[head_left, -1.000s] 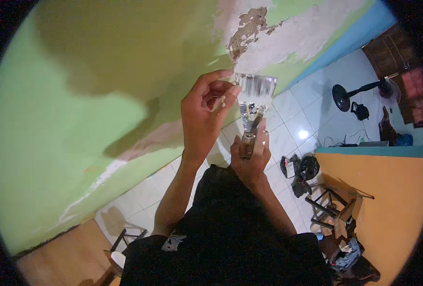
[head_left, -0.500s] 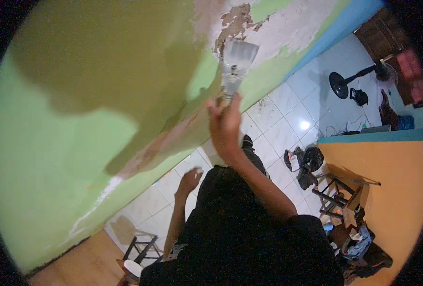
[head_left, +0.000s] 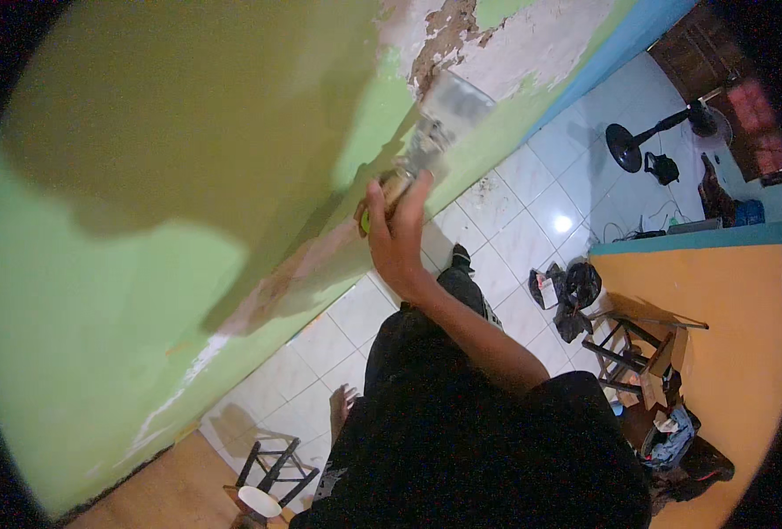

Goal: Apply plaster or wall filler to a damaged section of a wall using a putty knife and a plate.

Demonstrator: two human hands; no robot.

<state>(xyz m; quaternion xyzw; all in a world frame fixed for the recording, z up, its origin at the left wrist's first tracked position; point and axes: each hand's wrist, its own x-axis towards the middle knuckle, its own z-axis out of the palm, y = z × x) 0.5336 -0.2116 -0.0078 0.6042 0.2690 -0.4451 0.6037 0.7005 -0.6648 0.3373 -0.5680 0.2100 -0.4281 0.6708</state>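
The scraper (head_left: 433, 134) is up at the green wall (head_left: 171, 335), its blurred blade beside the flaking patch (head_left: 444, 44); whether it touches, I cannot tell. The right hand (head_left: 397, 242) is clamped on its handle; too steep an angle or a slack wrist could make the blade skid or gouge. Loose flakes could drop onto the floor tiles (head_left: 519, 189) and turn slippery underfoot. The left hand (head_left: 342, 406) hangs low, fingers apart, bracing nothing.
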